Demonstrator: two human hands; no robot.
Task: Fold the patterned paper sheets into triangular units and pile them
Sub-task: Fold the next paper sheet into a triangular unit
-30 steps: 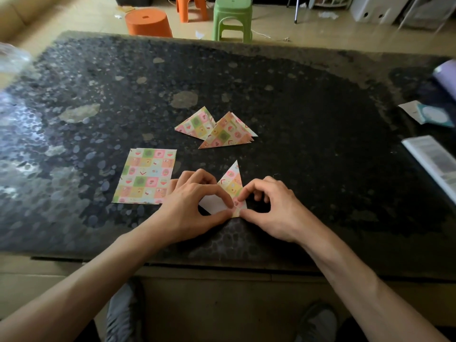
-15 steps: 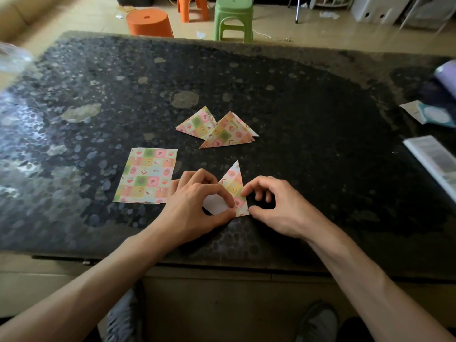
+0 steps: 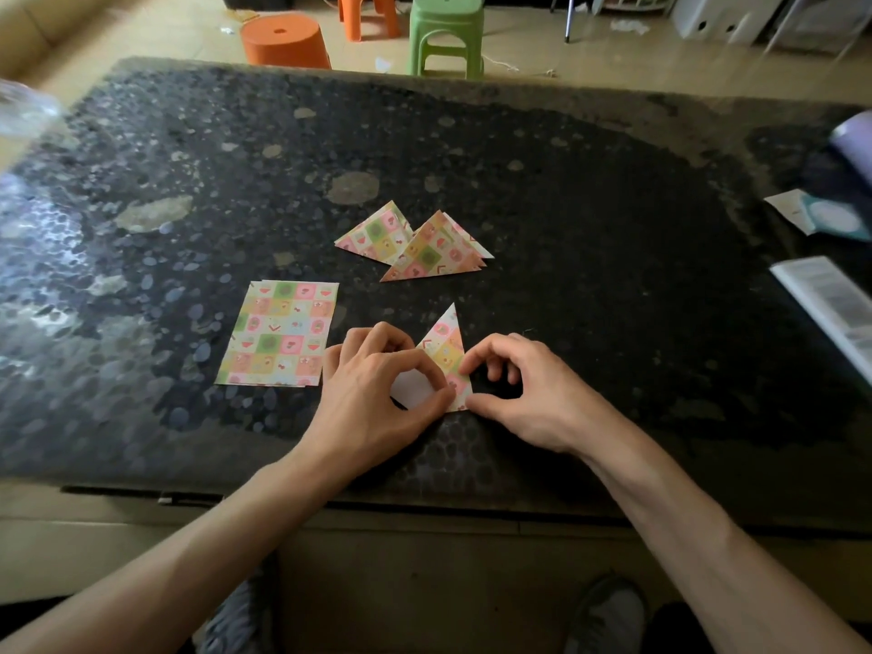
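- Half-folded sheet (image 3: 446,351) flat on the counter (image 3: 613,228), near its front edge, point away, white underside showing at the left.
- Left hand (image 3: 373,389): fingers (image 3: 424,365) curled, thumb and forefinger pinching the lower flap.
- Right hand (image 3: 528,394): forefinger and thumb curled onto the right-hand edge, nipping it.
- Probably light, thin, springy at the crease, easily dented; best taken at corners and fold lines, pressed flat.
- Flat sheets (image 3: 278,335) just left; finished triangles (image 3: 424,250) beyond, overlapping.
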